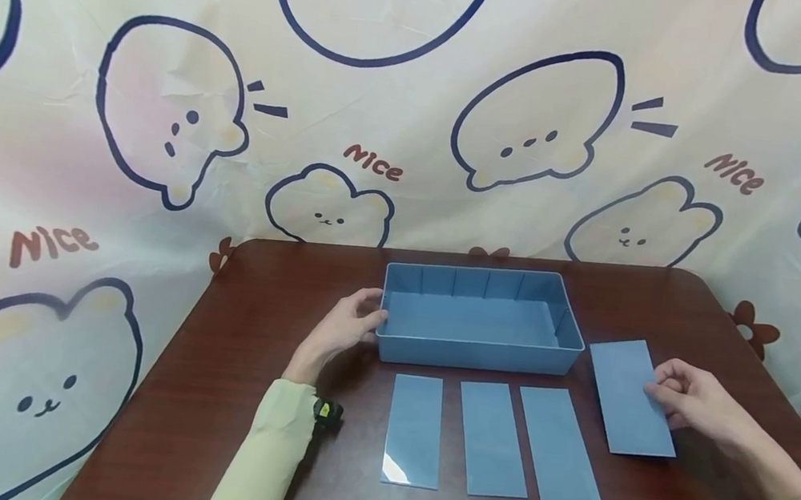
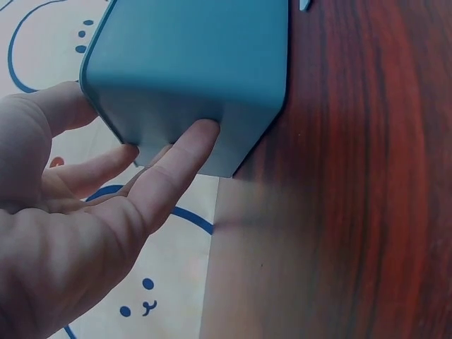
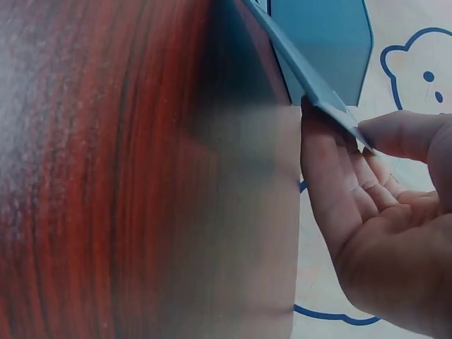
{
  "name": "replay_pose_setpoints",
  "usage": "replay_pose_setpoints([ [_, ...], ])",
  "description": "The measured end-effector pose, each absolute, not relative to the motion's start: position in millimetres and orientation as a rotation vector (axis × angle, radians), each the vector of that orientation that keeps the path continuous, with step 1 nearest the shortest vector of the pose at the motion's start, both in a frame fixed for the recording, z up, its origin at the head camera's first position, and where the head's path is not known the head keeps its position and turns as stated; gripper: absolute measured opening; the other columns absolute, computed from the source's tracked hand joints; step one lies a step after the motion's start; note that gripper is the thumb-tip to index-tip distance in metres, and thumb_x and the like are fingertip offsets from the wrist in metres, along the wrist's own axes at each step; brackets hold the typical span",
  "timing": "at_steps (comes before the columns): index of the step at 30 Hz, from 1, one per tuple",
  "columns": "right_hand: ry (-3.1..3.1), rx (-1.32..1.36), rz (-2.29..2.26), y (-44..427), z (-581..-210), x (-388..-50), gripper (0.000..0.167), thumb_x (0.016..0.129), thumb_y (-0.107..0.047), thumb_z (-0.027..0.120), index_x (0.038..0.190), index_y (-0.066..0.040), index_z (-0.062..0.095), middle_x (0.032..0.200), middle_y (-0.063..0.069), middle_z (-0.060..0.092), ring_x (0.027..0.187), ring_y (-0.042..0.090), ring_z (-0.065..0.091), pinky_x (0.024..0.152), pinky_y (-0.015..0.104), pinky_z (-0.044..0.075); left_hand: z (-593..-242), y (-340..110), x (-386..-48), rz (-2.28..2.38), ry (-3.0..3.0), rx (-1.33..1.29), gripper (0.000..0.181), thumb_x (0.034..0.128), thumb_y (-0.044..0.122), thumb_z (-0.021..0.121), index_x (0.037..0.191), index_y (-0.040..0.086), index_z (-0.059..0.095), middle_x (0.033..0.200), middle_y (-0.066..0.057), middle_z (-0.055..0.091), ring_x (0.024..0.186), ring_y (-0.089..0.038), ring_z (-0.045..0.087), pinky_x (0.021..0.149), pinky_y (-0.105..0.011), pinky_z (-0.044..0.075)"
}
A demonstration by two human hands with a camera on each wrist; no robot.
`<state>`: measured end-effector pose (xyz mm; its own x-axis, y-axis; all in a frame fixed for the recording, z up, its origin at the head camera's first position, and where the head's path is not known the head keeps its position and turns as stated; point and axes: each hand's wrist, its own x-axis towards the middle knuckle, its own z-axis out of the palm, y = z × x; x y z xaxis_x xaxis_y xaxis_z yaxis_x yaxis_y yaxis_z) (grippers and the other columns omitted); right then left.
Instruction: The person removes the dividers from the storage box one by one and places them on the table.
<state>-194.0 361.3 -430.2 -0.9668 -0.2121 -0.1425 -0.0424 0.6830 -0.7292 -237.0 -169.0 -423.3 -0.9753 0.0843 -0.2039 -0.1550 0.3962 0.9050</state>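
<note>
An open-topped blue box (image 1: pixel 474 355) sits toward the back of the table. My left hand (image 1: pixel 344 327) grips its left end, the thumb at the rim and other fingers against the outer end wall (image 2: pixel 166 116). To the right of the box, my right hand (image 1: pixel 701 398) pinches a flat blue rectangular panel (image 1: pixel 628 397) by its right edge. The right wrist view shows this panel (image 3: pixel 300 67) edge-on, tilted and raised off the table, thumb on one face and fingers on the other. The box's interior shows no contents.
Three similar blue panels lie in a row before the box: a left one (image 1: pixel 415 428) with a bright reflection, a middle one (image 1: pixel 493 440) and a right one (image 1: pixel 558 446). They rest on a dark wood table (image 1: pixel 210 425). A printed cloth (image 1: pixel 429 108) hangs behind.
</note>
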Motion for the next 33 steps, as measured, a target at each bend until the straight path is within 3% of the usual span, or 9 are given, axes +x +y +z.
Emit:
replay_pose_setpoints([
  [6, 2.689, -0.263, -1.086, 356.4, -428.2, -201.1, 0.021, 0.100, -0.017, 0.055, 0.105, 0.001, 0.046, 0.080, 0.010, 0.056, 0.065, 0.015, 0.057, 0.051, 0.035, 0.056, -423.7, -169.0, -237.6, 1.598, 2.444, -0.084, 0.054, 0.0971, 0.027, 0.061, 0.147, 0.019, 0.041, 0.140, -0.010, 0.052, 0.118, -0.028, 0.062, 0.093, -0.042, 0.056],
  [12, 2.598, -0.235, -1.088, 355.6, -428.9, -209.3, 0.023, 0.099, -0.017, 0.055, 0.108, 0.003, 0.045, 0.085, 0.012, 0.056, 0.070, 0.017, 0.058, 0.054, 0.037, 0.057, -424.0, -169.1, -238.4, 1.608, 2.446, -0.064, 0.054, 0.0970, 0.025, 0.061, 0.146, 0.018, 0.042, 0.141, -0.010, 0.051, 0.118, -0.028, 0.061, 0.092, -0.043, 0.057],
  [16, 2.517, -0.185, -1.119, 359.3, -433.5, -213.2, 0.029, 0.099, -0.019, 0.057, 0.111, 0.005, 0.045, 0.088, 0.014, 0.056, 0.074, 0.021, 0.060, 0.058, 0.038, 0.059, -423.8, -169.0, -239.6, 1.610, 2.446, -0.055, 0.053, 0.0970, 0.025, 0.061, 0.146, 0.018, 0.042, 0.140, -0.010, 0.052, 0.118, -0.028, 0.061, 0.091, -0.043, 0.057],
  [24, 2.388, -0.111, -1.183, 367.4, -442.4, -212.5, 0.036, 0.096, -0.025, 0.061, 0.113, 0.004, 0.048, 0.086, 0.013, 0.056, 0.068, 0.022, 0.059, 0.055, 0.041, 0.059, -422.1, -168.6, -239.3, 1.611, 2.421, -0.008, 0.057, 0.0978, 0.026, 0.060, 0.149, 0.015, 0.038, 0.141, -0.011, 0.051, 0.119, -0.030, 0.061, 0.092, -0.043, 0.057],
  [33, 2.345, -0.167, -1.207, 369.2, -447.0, -214.1, 0.036, 0.100, -0.030, 0.056, 0.113, 0.003, 0.048, 0.081, 0.009, 0.052, 0.066, 0.020, 0.056, 0.054, 0.039, 0.058, -419.4, -170.5, -236.1, 1.609, 2.418, -0.033, 0.056, 0.0979, 0.025, 0.060, 0.149, 0.016, 0.038, 0.143, -0.011, 0.049, 0.120, -0.030, 0.059, 0.094, -0.043, 0.056],
])
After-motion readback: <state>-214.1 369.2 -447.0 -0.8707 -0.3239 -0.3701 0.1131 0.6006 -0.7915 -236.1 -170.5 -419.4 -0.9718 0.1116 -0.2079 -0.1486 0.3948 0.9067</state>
